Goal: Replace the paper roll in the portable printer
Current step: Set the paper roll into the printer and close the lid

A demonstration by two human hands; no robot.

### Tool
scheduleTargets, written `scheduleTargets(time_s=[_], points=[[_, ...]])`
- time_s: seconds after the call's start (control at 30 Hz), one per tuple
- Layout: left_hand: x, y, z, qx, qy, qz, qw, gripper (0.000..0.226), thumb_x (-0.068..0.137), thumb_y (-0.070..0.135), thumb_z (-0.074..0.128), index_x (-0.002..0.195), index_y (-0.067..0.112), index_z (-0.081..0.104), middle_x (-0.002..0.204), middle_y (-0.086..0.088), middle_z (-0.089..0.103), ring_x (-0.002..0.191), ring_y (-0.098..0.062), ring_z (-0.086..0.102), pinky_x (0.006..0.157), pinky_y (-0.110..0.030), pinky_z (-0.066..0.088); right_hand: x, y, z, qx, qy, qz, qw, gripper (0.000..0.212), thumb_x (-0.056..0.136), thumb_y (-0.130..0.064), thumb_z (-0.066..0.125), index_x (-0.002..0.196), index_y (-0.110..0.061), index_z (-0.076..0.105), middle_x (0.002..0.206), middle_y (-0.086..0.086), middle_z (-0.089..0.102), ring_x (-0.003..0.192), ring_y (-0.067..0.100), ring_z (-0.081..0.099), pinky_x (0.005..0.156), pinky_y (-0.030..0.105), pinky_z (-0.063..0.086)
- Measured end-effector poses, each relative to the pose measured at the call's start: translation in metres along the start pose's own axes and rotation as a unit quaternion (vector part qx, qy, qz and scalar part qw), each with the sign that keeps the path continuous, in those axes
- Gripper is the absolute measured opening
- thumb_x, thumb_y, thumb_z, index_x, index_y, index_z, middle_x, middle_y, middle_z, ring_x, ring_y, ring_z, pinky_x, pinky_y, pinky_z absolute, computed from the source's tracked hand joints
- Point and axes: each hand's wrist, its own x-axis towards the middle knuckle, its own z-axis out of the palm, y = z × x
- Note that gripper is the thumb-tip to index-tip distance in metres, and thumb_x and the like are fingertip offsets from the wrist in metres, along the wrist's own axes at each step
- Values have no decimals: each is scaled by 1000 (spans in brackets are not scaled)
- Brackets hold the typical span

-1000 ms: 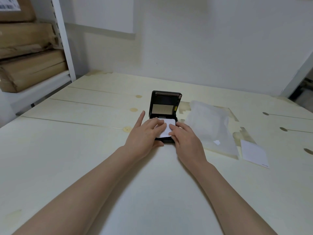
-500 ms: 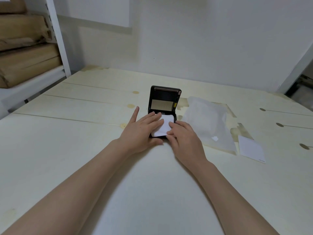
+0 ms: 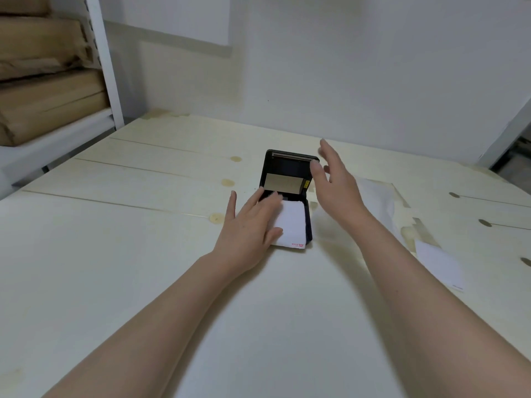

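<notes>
A small black portable printer [image 3: 287, 170] lies on the pale wooden table [image 3: 143, 225] with its lid standing open and upright. White paper [image 3: 291, 226] lies in and over its base, its front edge hanging past the printer toward me. My left hand [image 3: 250, 222] rests flat on the left part of the paper and the printer base, fingers spread. My right hand [image 3: 333, 179] hovers in the air beside the right edge of the raised lid, fingers apart and holding nothing.
A crumpled clear plastic wrapper [image 3: 373, 196] lies just right of the printer. A white slip of paper [image 3: 439, 262] sits nearer the right edge. Metal shelving [image 3: 106, 67] with cardboard boxes [image 3: 43, 81] stands at the far left; a white wall is behind.
My right hand has lifted off the paper and moved up and right, beside the open lid. My left hand stays pressed on the paper.
</notes>
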Motion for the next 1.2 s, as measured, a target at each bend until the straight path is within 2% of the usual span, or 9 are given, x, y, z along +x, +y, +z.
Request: scheduleTargets(time_s=[0.13,0.23,0.33,0.4,0.5,0.6,0.8,1.1,1.2], points=[[-1,5,-1,7,40,-45,998,89,92,36,58,156,16,-1,166,2,0,152,-18,-9,118,-50,-12,0,3,10,6,32,0,999,39,104,-28,37,141,-20,48,138,-1,52,121,9,49,96,20,33],[-1,8,-1,-14,44,-91,995,100,89,40,62,154,13,-9,165,-4,-6,152,-23,-11,118,-51,-9,-7,8,18,36,51,3,998,30,103,-27,41,124,-23,62,123,-2,62,109,12,56,88,22,39],[-2,10,-2,-40,34,-160,986,107,85,45,66,154,12,-8,161,-15,12,150,-29,8,118,-47,7,-15,14,22,72,52,0,996,25,101,-25,44,115,-23,65,117,-1,66,107,16,60,90,26,47],[-3,13,-2,-39,26,-217,975,109,82,50,67,155,14,-5,146,-20,31,135,-34,31,109,-43,23,-20,16,20,76,47,-10,996,23,101,-24,46,113,-25,66,117,-4,66,107,11,59,83,13,44],[-5,17,-1,-43,9,-258,965,103,83,52,65,155,20,-1,132,-18,40,119,-33,46,97,-40,33,-28,21,19,83,43,-21,995,23,100,-23,48,114,-28,65,118,-8,63,103,-4,56,74,1,39],[-6,21,0,-69,11,-273,960,94,84,49,64,154,22,7,135,-16,41,107,-34,58,90,-40,40,-39,27,20,107,38,-33,993,23,99,-21,49,113,-30,65,115,-14,59,102,-12,54,80,5,42],[-7,27,-1,-29,22,-296,955,84,84,51,63,151,22,21,140,-10,43,104,-31,63,73,-32,34,-54,43,21,100,24,-88,991,26,98,-13,51,118,-20,65,123,-9,57,119,3,53,96,27,46],[-6,34,-4,-88,47,-333,938,78,81,41,72,145,24,31,142,-9,39,104,-29,63,77,-29,32,-63,55,25,74,11,-106,992,27,96,-12,57,120,-19,66,132,-6,54,127,2,47,104,25,42],[-5,33,-4,-131,41,-334,933,75,80,35,73,144,26,34,139,-7,44,110,-24,60,80,-27,31,-65,56,25,57,8,-114,992,27,95,-11,57,119,-19,66,133,-5,54,126,2,47,103,16,37]])
